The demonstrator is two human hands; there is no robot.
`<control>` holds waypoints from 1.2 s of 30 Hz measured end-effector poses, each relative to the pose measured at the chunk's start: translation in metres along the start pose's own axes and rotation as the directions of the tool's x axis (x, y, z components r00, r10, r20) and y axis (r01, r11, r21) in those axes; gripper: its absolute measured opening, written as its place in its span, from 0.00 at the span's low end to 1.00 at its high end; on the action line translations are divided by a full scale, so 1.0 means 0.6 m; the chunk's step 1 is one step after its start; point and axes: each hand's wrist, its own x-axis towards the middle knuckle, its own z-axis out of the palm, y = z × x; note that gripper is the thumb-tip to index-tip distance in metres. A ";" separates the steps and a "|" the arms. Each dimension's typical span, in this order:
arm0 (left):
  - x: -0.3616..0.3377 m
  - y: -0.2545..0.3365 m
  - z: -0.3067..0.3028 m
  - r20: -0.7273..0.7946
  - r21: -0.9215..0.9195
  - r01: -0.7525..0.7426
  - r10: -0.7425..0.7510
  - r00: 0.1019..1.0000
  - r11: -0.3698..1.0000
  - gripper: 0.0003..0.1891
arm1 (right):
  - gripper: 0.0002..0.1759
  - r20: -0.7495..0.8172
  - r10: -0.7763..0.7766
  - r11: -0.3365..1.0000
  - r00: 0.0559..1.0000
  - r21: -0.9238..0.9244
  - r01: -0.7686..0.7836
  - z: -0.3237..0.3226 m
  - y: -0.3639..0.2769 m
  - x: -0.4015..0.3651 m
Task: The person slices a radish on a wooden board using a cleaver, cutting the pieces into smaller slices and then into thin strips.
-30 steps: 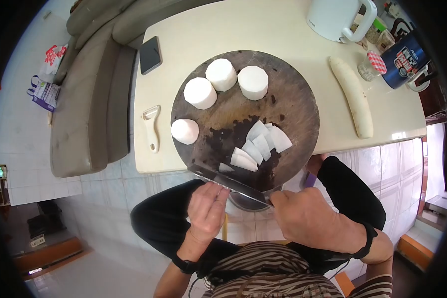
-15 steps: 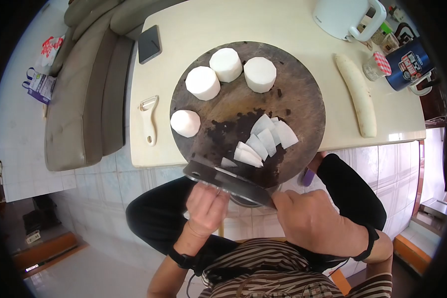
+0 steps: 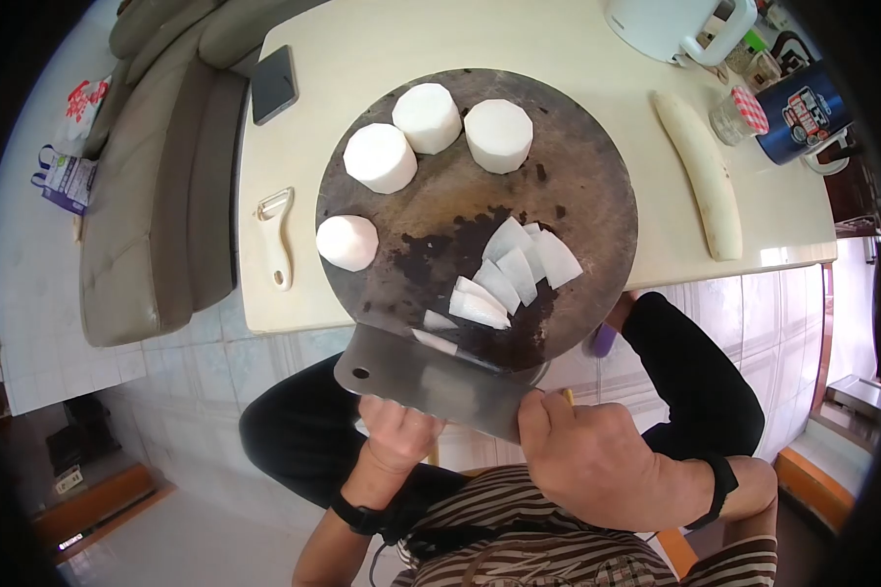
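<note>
Cleaver (image 3: 431,383) is tipping from edge-on to flat at lower centre, just below the board (image 3: 582,161) and slices (image 3: 504,279), right hand (image 3: 597,460) clamping its handle, left hand (image 3: 396,435) touching beneath the blade, grip hidden.

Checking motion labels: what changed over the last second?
The cleaver turned from edge-on to its broad flat side facing up. The left hand went from the blade's top to beneath it. The right hand kept the handle. The radish chunks, slices and cutting board are unchanged.
</note>
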 end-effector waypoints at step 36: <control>0.044 0.013 -0.002 -0.061 -0.114 0.048 -0.055 0.997 0.992 0.10 | 0.10 -0.003 0.069 0.968 0.998 0.242 -0.066 -0.023 0.022 0.021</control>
